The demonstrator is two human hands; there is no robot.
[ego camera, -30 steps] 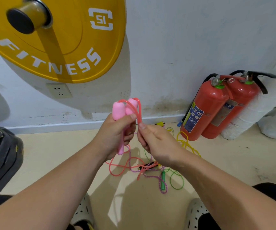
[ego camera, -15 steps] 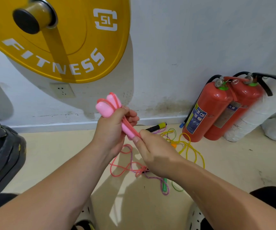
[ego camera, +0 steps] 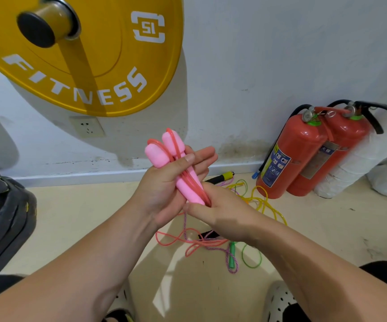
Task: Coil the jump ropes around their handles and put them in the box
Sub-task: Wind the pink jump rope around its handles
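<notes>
The right hand [ego camera: 227,217] pinches the pink cord [ego camera: 189,180] at the lower tips of the paired pink handles [ego camera: 155,153], which the left hand [ego camera: 162,194] clamps under its thumb. Lay each turn snug, thumb pinning it, so the slack [ego camera: 176,238] below the hands feeds free of the other ropes [ego camera: 264,203] beyond.

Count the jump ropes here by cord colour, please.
pink jump rope: 1
purple braided jump rope: 1
yellow jump rope: 1
green jump rope: 1
Total: 4
</notes>
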